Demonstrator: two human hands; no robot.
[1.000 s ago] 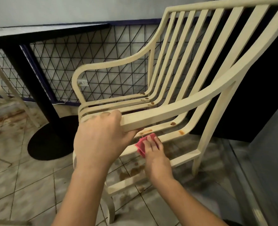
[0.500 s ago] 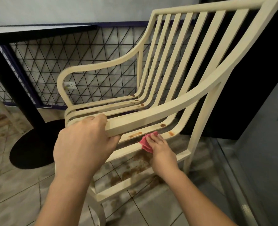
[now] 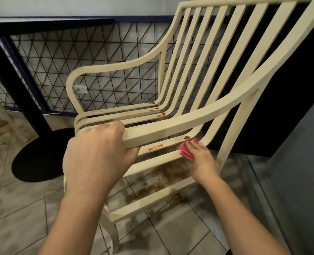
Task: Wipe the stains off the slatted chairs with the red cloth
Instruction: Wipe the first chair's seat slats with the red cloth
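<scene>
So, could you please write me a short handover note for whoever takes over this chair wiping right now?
Left hand: grips the front of the near armrest, steadying the slatted chair.
Right hand: presses the red cloth on the outermost seat slat, at its bend.
Done: that slat looks free of stains in front of the cloth.
Left: orange smear and brown spot on the next slat; brown spots on the far slats, near the backrest bend.

No readable text, label, number or sign shows anywhere.
</scene>
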